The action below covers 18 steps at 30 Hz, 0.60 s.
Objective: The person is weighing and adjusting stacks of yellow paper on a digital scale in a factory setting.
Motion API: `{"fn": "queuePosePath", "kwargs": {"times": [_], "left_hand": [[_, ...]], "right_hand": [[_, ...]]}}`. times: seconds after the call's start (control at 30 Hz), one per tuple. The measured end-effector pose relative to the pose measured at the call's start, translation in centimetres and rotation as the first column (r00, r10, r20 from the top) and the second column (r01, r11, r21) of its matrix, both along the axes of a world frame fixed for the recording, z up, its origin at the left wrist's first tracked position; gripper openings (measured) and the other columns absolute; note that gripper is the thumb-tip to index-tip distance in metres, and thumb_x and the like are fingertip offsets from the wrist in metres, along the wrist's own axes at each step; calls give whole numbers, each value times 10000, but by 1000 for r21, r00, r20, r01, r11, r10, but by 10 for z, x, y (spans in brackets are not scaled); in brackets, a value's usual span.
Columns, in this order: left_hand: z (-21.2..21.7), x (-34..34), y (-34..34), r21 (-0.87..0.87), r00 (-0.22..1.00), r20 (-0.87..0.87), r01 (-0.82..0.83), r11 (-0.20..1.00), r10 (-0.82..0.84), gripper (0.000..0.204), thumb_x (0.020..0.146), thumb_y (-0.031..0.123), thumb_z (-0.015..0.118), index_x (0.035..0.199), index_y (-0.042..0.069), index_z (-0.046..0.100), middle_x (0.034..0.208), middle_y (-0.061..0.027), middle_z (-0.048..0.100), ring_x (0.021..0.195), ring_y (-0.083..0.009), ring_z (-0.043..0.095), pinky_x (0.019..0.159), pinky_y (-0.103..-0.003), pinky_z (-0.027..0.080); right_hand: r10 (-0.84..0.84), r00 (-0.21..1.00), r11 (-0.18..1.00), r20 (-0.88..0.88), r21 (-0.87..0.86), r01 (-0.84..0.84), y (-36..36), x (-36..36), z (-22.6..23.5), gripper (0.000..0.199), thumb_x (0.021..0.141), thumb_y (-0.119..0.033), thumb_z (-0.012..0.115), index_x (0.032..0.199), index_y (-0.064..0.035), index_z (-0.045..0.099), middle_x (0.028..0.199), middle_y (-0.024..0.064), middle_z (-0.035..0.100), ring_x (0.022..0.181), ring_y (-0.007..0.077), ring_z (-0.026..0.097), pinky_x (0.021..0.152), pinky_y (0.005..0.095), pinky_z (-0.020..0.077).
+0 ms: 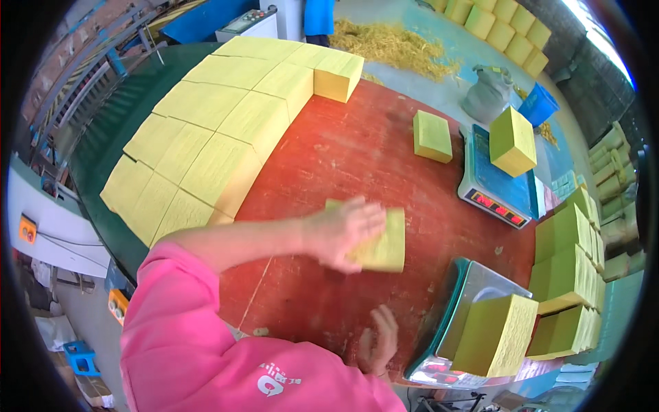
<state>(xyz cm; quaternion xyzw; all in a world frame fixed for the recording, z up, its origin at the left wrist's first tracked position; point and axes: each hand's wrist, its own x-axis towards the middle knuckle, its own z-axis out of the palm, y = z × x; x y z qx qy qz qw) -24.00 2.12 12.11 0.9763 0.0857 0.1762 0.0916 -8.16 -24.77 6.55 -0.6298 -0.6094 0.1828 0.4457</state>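
A stack of yellow paper (390, 240) lies flat on the red tabletop in front of me. Across its top rests my left hand (350, 232), fingers stretched out and slightly blurred, hiding the stack's left part. My right hand (377, 341) is nearer to me, at the table's near side, fingers apart and nothing visible in it. To its right, a thick yellow block (495, 335) sits tilted on a digital scale (449, 302). Another scale (473, 168) farther back carries a second yellow block (513, 143). A single yellow stack (432, 136) lies left of that scale.
Rows of yellow blocks (206, 110) cover the far left, by a dark green belt (89, 172). More blocks (566, 257) are piled at the right edge. Beyond the table are a grey sack (489, 93), a blue bin (539, 105), loose yellow scraps (395, 48) and a person in blue (318, 19).
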Motion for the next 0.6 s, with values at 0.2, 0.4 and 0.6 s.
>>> {"fn": "queuePosePath", "kwargs": {"times": [0.2, 0.4, 0.6], "left_hand": [[38, -26, -154, -164, 950, -221, 186, 969, -220, 845, 747, 406, 721, 1415, -19, 424, 1489, -172, 403, 1438, -329, 309, 1128, -642, 204], [18, -58, -296, -648, 637, 187, -492, 582, 747, 839, 792, 323, 736, 1493, 81, 343, 1539, -136, 319, 1419, -320, 315, 1119, -549, 256], [-49, -15, -417, -960, -101, -248, 157, -231, 963, 795, 955, 567, 475, 1565, 157, 172, 1597, -100, 227, 1456, -271, 255, 1150, -456, 265]], "right_hand": [[204, 973, 977, 109, 42, -210, 17, 38, 60, 511, 761, -53, 693, 1251, 7, 563, 1238, 210, 593, 1171, 397, 558, 997, 460, 446], [438, 892, 855, -107, -258, -451, -31, 52, 49, 528, 841, -251, 695, 1300, -41, 539, 1234, 198, 599, 1153, 356, 575, 929, 440, 490], [505, 863, 855, 7, -138, -499, -60, 42, 35, 667, 828, -313, 712, 1382, -42, 457, 1252, 203, 575, 1162, 377, 553, 944, 460, 483]]}}
